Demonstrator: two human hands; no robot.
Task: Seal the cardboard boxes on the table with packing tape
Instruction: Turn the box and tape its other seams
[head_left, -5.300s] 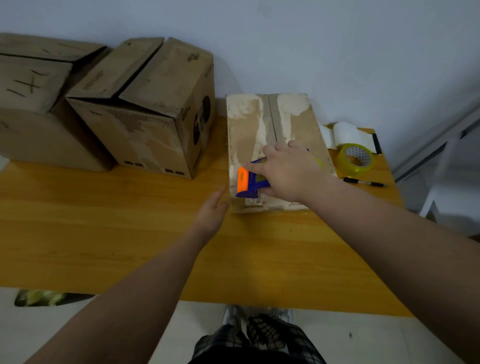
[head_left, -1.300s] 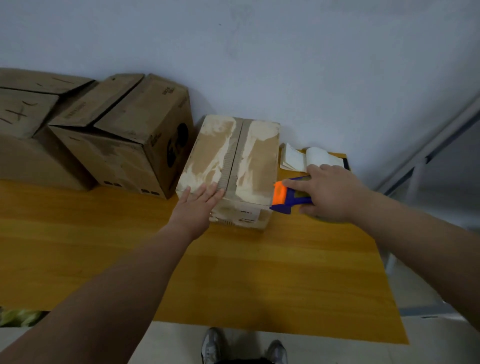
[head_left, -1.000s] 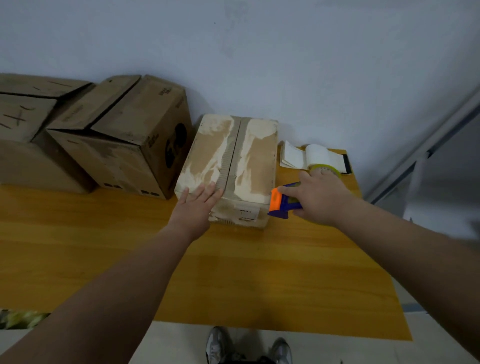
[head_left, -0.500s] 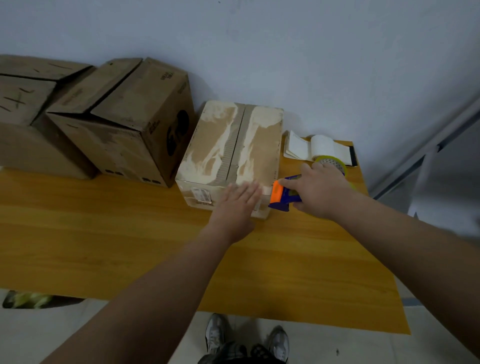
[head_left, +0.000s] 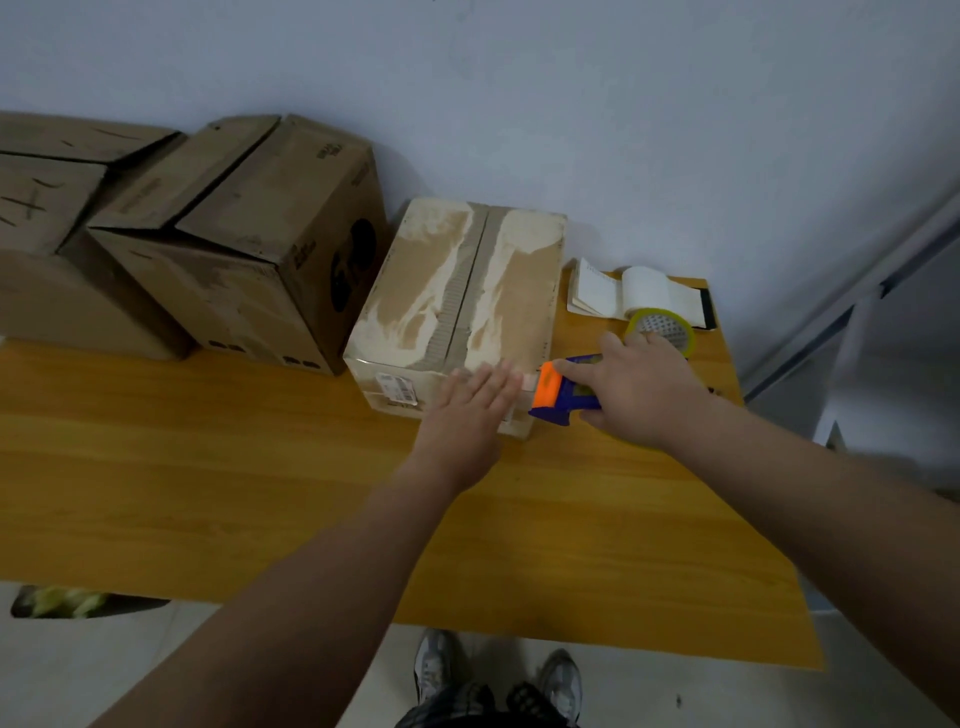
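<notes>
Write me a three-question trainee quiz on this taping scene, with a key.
1. True or false: the left hand lies flat on the small box's near right corner.
2. Which hand holds the tape dispenser?
3. The spare tape roll lies: A) on the small box; B) on the table, right of the small box; C) in the left hand.
Key: 1 true; 2 the right hand; 3 B.

Upper left of frame: the far-left box (head_left: 47, 291) bears hand-drawn cross-like pen strokes (head_left: 28, 205). The middle box (head_left: 244, 280) carries small black print and a round black logo (head_left: 354, 265), both illegible. Centre: the white sticker (head_left: 398, 388) on the taped box (head_left: 457, 291) is unreadable.
</notes>
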